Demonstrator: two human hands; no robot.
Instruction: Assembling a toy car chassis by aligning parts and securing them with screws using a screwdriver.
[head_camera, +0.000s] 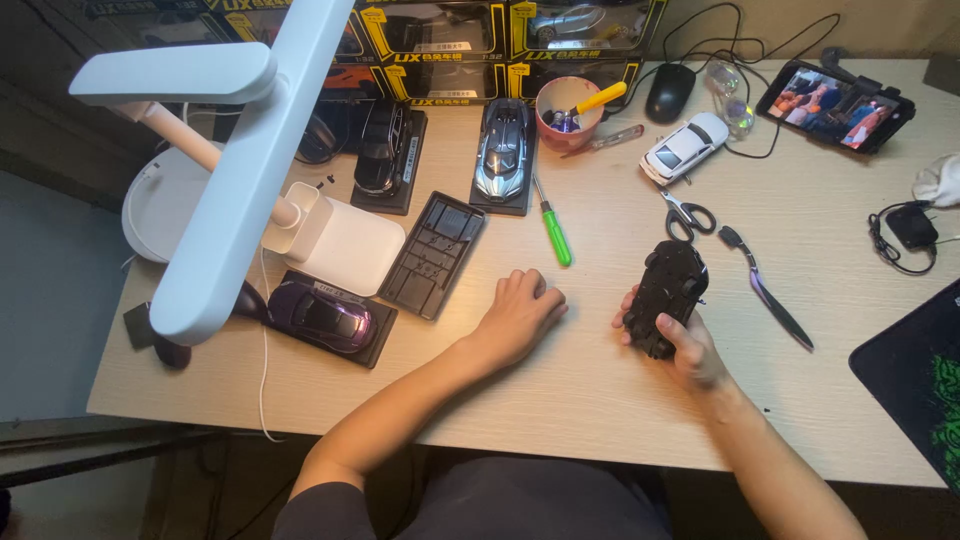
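Observation:
My right hand (690, 350) grips a black model car (668, 290), turned underside up, just above the wooden desk (580, 390). My left hand (520, 312) rests on the desk to its left with the fingers curled down; whether something small lies under them is hidden. A green-handled screwdriver (552, 228) lies just beyond my left hand. An empty black display base (435, 252) lies further left.
Scissors (686, 214) and a dark blade tool (772, 296) lie right of the car. A white model car (684, 147), a silver-blue car (503, 150), a black car (380, 150) and a purple car (320, 315) stand around. A white lamp (240, 160), pink cup (568, 112), mouse (669, 92), phone (835, 105).

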